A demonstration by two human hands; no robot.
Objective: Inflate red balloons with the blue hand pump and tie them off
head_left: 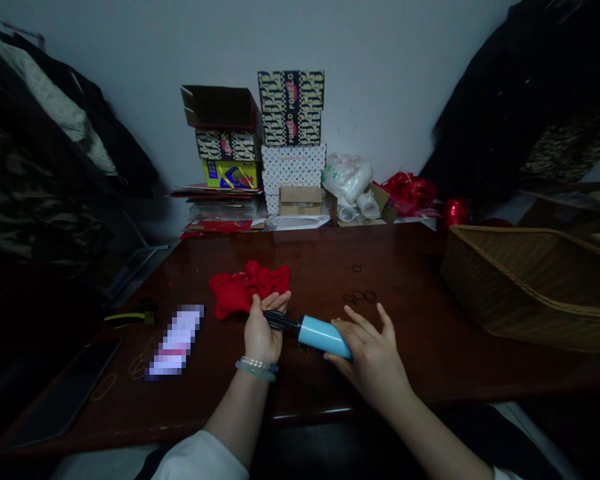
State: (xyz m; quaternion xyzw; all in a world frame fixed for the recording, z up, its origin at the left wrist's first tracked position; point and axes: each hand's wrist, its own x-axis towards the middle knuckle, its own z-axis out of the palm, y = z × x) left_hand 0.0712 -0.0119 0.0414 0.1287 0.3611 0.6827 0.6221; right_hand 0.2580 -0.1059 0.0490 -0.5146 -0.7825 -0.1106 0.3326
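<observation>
A light blue cylinder with a black ribbed end [323, 336] lies slanted between my two hands above the table; I cannot tell its exact kind. My right hand [373, 353] grips the blue part between thumb and fingers, with some fingers stretched out. My left hand [266, 333] is palm up, fingers extended, and the black ribbed end rests against its palm and fingers. Just behind the left hand is a bunched red cloth thing [250, 287] with a round red ball on it. Several thin dark rings [363, 296] lie beyond my right hand.
A wicker basket [530, 287] stands at the right. On the left lie a blurred-out bright patch [177, 341], a dark flat tablet-like slab [70, 393] and yellowish loops [104, 387]. Stacked boxes [293, 110], a plastic bag [349, 175] and red ribbon [409, 192] line the back wall.
</observation>
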